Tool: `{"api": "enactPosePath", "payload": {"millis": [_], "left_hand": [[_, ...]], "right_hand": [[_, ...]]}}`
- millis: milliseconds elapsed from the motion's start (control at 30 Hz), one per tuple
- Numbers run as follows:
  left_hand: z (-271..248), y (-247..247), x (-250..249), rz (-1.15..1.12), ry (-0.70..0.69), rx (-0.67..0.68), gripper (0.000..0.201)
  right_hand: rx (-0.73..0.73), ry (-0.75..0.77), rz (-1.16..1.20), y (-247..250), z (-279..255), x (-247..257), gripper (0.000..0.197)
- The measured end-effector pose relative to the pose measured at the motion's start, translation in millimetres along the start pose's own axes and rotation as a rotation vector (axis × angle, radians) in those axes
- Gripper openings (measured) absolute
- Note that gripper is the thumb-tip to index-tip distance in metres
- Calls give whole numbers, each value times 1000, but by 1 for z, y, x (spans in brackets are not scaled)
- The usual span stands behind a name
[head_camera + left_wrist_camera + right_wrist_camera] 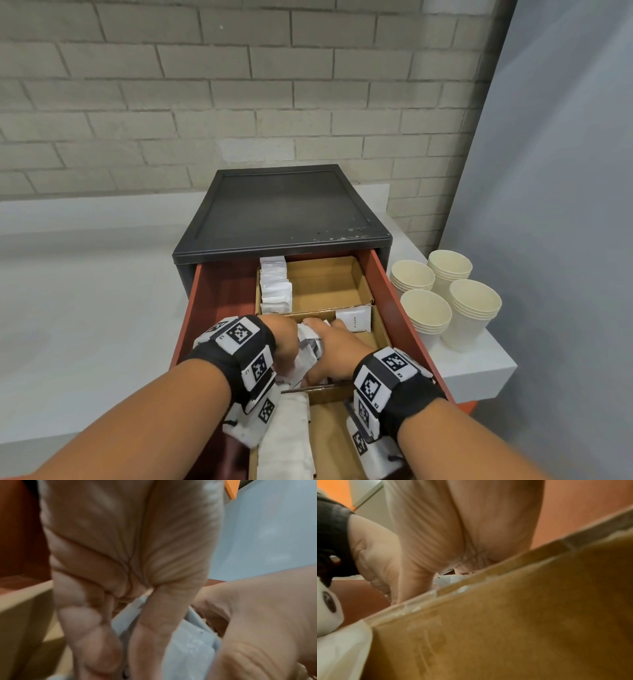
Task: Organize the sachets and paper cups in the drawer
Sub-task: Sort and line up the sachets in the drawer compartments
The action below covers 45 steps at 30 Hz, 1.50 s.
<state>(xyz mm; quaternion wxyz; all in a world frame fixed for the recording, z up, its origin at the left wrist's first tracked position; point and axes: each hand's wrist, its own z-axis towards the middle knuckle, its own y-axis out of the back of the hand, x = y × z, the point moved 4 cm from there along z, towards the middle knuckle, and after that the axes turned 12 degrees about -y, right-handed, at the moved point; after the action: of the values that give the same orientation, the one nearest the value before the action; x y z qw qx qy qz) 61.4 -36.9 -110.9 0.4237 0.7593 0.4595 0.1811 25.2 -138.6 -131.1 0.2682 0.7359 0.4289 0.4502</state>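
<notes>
Both hands reach into the middle cardboard compartment of the open red drawer (394,308). Between them is a bunch of white sachets (308,346). My left hand (289,342) grips the bunch from the left, and the sachets (188,642) sit between its thumb and fingers. My right hand (325,356) curls over the bunch from the right; its fingertips are hidden behind the divider (505,615). One "Cream" sachet (354,318) stands at the compartment's right. A row of sachets (274,287) fills the left of the back compartment. Four stacks of cream paper cups (448,305) stand on the counter, right of the drawer.
The drawer belongs to a dark grey cabinet (284,209) on a white counter (85,291) against a brick wall. More white sachets (291,438) lie in the front compartment under my left wrist. A grey panel (565,205) closes off the right side.
</notes>
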Motion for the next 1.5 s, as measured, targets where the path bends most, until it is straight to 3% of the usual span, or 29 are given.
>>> {"api": "enactPosePath", "payload": {"millis": [100, 233, 300, 500, 700, 800, 900, 1033, 1167, 1300, 1400, 1500], "left_hand": [[0, 0, 6, -103, 53, -18, 33], [0, -3, 12, -343, 88, -35, 28], [-1, -3, 13, -470, 56, -83, 23], [-7, -3, 13, -867, -52, -212, 23], [-14, -1, 15, -1014, -93, -235, 26], [-15, 1, 18, -1090, -108, -268, 23], [-16, 4, 22, -1204, -91, -338, 18], [-16, 4, 24, -1266, -7, -389, 6], [-14, 3, 18, -1355, -28, -396, 24], [-15, -4, 9, -1458, -176, -291, 39], [-12, -5, 11, -1470, -192, -328, 56], [-9, -2, 16, -1468, -153, -374, 60]], "right_hand": [[-47, 57, 41, 2, 0, 4, 78], [-101, 118, 158, 11, -2, 7, 35], [-120, 116, 241, 18, -1, 6, 29], [-64, 85, 465, 32, 0, 2, 32], [-79, 25, 609, 35, -1, -3, 18], [-89, -59, 681, 40, -1, -9, 23], [-87, -106, 751, 44, -3, -12, 14], [-96, -157, 797, 46, -4, -14, 17], [-98, -238, 853, 48, -7, -16, 11], [-153, -268, 880, 52, -6, -15, 29], [-206, -283, 867, 57, -10, -15, 36], [-280, -280, 882, 64, -14, -17, 41]]}}
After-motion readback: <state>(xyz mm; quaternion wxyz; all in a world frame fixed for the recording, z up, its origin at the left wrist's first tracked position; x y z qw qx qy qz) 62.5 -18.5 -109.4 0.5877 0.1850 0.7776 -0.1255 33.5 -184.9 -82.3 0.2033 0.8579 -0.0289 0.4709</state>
